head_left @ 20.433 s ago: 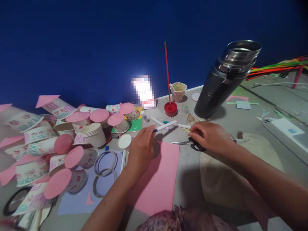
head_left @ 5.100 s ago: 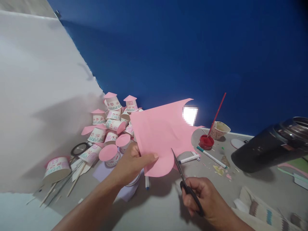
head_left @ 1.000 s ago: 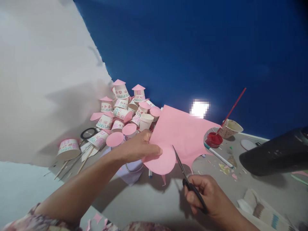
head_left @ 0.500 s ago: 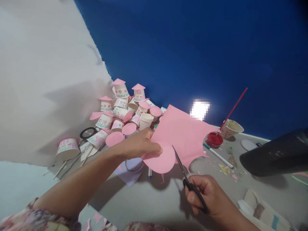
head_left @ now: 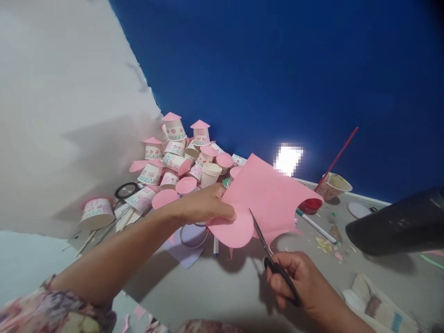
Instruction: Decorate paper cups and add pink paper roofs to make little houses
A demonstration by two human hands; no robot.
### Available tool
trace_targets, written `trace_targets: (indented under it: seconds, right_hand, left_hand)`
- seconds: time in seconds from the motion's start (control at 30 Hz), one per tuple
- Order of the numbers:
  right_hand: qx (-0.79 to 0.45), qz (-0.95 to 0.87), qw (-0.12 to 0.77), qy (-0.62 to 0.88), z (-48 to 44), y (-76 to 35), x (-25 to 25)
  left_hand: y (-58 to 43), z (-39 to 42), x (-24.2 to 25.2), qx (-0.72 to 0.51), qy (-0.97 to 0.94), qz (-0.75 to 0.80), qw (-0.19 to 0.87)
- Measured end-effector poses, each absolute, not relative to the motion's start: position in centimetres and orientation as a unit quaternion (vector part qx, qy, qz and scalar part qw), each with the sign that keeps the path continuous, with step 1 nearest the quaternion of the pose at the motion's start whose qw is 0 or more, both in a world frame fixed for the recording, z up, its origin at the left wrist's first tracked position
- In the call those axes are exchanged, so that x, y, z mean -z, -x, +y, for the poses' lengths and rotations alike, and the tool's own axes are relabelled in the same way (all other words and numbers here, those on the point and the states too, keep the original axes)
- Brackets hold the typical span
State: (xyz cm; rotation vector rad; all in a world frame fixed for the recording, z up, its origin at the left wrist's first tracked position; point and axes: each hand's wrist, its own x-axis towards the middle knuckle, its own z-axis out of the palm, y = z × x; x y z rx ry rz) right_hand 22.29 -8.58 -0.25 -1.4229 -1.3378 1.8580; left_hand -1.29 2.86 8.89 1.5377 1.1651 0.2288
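Note:
My left hand [head_left: 215, 206] grips a sheet of pink paper [head_left: 268, 185], thumb on top at its left side. A rounded lobe, partly cut, curves out below the thumb, and the sheet's lower right edge is jagged. My right hand [head_left: 293, 277] is closed round the black handles of a pair of scissors [head_left: 267, 249]. Their blades lie along the rounded edge, tips on the paper a little right of my left thumb. Below the sheet, a lilac paper [head_left: 185, 252] with a ring on it rests on the table.
Paper cups [head_left: 173, 127] with pink paper roofs are heaped behind my left hand. On the right are a red bowl [head_left: 310, 206], a marker [head_left: 317, 225], a patterned cup [head_left: 335, 186] and a dark cylinder [head_left: 395, 224]. A knitted cloth [head_left: 378, 300] lies nearer.
The pink sheet has shifted slightly right and its right corner now curls over the red bowl. My left hand has moved slightly right with it; the scissors have hardly moved.

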Motion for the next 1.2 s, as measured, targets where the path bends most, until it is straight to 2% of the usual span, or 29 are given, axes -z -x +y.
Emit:
trace_targets:
  seconds: [0.47, 0.73, 1.2]
  right_hand:
    - [-0.679, -0.495, 0.224, 0.494, -8.52, -22.56, 0.58]
    - [-0.678, -0.497, 0.208, 0.5, -8.49, -22.64, 0.62]
    - [-0.687, -0.501, 0.22, 0.478, -8.46, -22.85, 0.9]
  left_hand:
    - [1.76, 3.33, -8.48, -0.097, -0.641, 0.518, 0.558]
    - [1.29, 3.13, -9.12, -0.054, -0.639, 0.536, 0.548]
    - [1.19, 3.43, -8.35, -0.105, -0.627, 0.511, 0.578]
